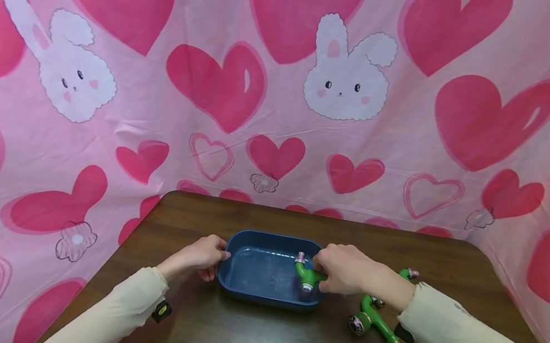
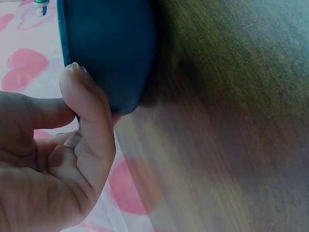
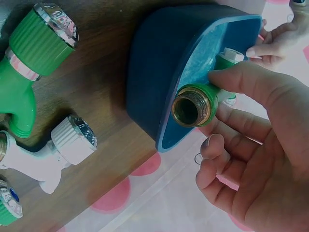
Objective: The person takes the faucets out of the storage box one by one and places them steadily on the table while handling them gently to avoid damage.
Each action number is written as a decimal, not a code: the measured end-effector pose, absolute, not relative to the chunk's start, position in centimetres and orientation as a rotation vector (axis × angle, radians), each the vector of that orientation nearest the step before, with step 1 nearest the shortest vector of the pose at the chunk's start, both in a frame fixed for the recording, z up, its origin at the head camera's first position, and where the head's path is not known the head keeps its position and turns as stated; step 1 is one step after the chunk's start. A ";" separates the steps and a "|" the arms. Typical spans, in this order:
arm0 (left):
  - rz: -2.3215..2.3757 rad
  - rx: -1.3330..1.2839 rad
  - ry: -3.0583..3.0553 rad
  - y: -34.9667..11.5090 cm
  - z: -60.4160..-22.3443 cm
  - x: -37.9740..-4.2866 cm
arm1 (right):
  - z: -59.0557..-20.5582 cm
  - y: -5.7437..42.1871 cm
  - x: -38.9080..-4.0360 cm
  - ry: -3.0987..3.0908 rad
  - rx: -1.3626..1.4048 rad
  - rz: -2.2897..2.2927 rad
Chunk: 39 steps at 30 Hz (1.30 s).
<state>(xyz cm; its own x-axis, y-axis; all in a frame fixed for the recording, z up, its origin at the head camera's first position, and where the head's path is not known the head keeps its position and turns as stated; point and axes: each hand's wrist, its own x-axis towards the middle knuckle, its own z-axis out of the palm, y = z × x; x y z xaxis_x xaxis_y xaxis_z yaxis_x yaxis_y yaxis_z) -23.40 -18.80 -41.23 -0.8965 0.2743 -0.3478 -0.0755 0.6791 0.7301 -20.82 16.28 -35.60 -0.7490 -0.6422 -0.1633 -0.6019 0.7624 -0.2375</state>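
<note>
A dark blue rectangular plastic basin point(image 1: 264, 276) sits on the table. My left hand point(image 1: 202, 255) grips its left end, thumb at the rim and fingers against the outer wall, as the left wrist view shows. My right hand point(image 1: 345, 265) is over the basin's right end, pinching a green plastic water tap point(image 1: 306, 275) between thumb and fingers. In the right wrist view this tap's threaded brass inlet point(image 3: 191, 107) points toward the camera, while its spout and handle are over the basin's inside.
More taps lie on the table right of the basin, partly under my right forearm: a green tap point(image 1: 374, 319), a white tap point(image 3: 43, 157) and another green part point(image 3: 8, 205) at the view's edge. A pink heart-and-rabbit cloth point(image 1: 281, 110) hangs behind the brown wooden table point(image 1: 190, 213).
</note>
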 end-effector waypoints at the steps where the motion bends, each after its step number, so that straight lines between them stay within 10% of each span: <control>1: 1.095 0.156 2.459 -18.8 -41.2 -23.4 | -35.6 16.4 -20.8 2.723 -0.983 -0.258; 39: 1.086 0.156 2.460 -18.7 -41.1 -23.5 | -34.5 18.7 -20.5 2.770 -0.975 -0.303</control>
<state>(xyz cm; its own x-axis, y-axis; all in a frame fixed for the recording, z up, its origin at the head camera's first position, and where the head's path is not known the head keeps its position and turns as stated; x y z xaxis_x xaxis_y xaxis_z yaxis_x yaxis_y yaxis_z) -23.45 -18.72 -41.12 -0.8949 0.2753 -0.3513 -0.0740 0.6848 0.7250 -20.52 18.74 -34.54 -0.7659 -0.6335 -0.1096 -0.5948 0.7629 -0.2534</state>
